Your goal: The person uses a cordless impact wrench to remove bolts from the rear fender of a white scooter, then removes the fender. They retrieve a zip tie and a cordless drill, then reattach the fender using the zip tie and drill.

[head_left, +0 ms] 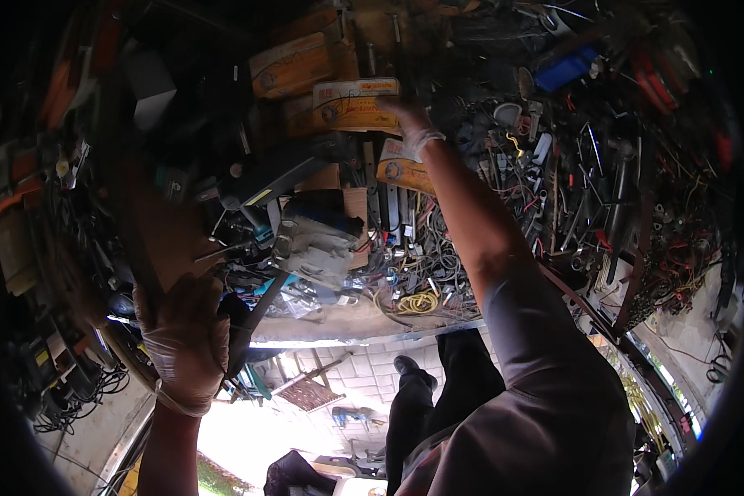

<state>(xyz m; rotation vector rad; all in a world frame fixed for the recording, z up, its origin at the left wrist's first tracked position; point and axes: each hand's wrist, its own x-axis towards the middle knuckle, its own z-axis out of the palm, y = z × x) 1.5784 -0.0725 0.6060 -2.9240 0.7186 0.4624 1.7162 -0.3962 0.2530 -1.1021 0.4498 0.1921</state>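
My right hand (412, 129), in a thin clear glove, reaches forward to the right end of a yellow-orange cardboard box (354, 112). Its thumb lies over the printed face; the other fingers are mostly hidden. Two similar boxes are close by: one box (289, 66) behind and to the left, another box (402, 169) just under my wrist. At the near left, my gloved left hand (183, 339) has its fingers bent at the near end of a flat brown board (169, 227). Those fingertips are dim and blurred.
Tangled wires (438, 264), a yellow cable coil (417, 303) and many loose tools crowd the bench. A cloudy plastic container (316, 248) sits in the middle, beside a long dark tool case (281, 178). A blue box (566, 69) is at the far right. Paving (372, 376) shows below the bench edge.
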